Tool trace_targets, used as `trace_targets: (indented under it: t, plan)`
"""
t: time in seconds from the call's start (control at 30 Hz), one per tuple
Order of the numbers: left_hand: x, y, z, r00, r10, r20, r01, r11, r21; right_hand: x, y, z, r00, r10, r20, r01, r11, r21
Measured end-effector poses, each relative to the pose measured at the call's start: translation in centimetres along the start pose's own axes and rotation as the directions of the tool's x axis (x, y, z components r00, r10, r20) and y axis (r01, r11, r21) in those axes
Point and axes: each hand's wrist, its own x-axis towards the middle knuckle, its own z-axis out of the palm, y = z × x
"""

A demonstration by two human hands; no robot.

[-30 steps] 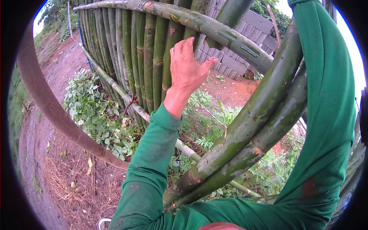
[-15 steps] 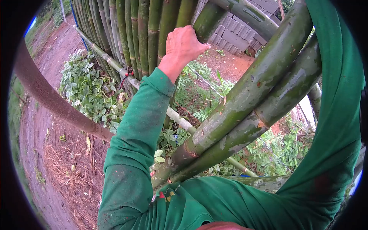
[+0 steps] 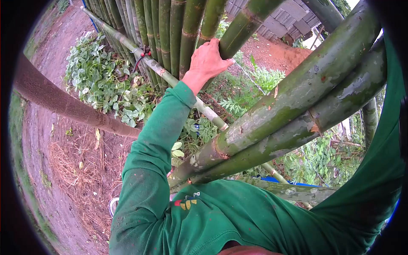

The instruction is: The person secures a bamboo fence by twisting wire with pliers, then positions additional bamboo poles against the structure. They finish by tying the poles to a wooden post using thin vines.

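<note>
Left hand (image 3: 207,63) brought up to slanting bamboo pole (image 3: 244,27) since a second ago

Fence poles (image 3: 163,36) were ranged upright beside the hand, crossed low by a thin rail (image 3: 158,70). Two thick stems (image 3: 278,117) were slanted across the near right, with grey blocks (image 3: 278,27) stacked beyond. Farther left, a leafy plant (image 3: 93,72) and a brown trunk (image 3: 70,95) were seen. The pole's lower end was set between the left hand's partly bent fingers and its thumb; with the palm hidden, whether it was gripped could not be told.
</note>
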Motion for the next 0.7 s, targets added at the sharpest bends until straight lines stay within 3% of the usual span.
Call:
trace_targets:
  t: [0.17, 0.4, 0.53, 0.7]
  plan:
    - [-0.5, 0.6, 1.9, 0.994, -0.026, -0.109, 0.027, 1.000, 0.000, -4.5, 2.2, 0.7, 0.999, 0.009, 0.047, -0.006, 0.998, -0.066]
    - [1.2, 0.0, 1.5, 0.999, 0.034, 0.018, -0.035, 0.999, 0.011, -7.2, 3.9, 1.7, 0.997, 0.033, 0.076, -0.026, 0.995, -0.096]
    - [1.3, 0.7, 1.1, 0.993, -0.014, 0.117, 0.014, 1.000, -0.003, -8.1, 4.2, 2.0, 0.996, 0.035, 0.085, -0.026, 0.995, -0.100]
    - [0.1, -1.6, 3.6, 0.994, -0.045, 0.105, 0.047, 0.999, -0.015, -9.1, 4.7, 2.1, 0.995, 0.033, 0.099, -0.022, 0.994, -0.109]
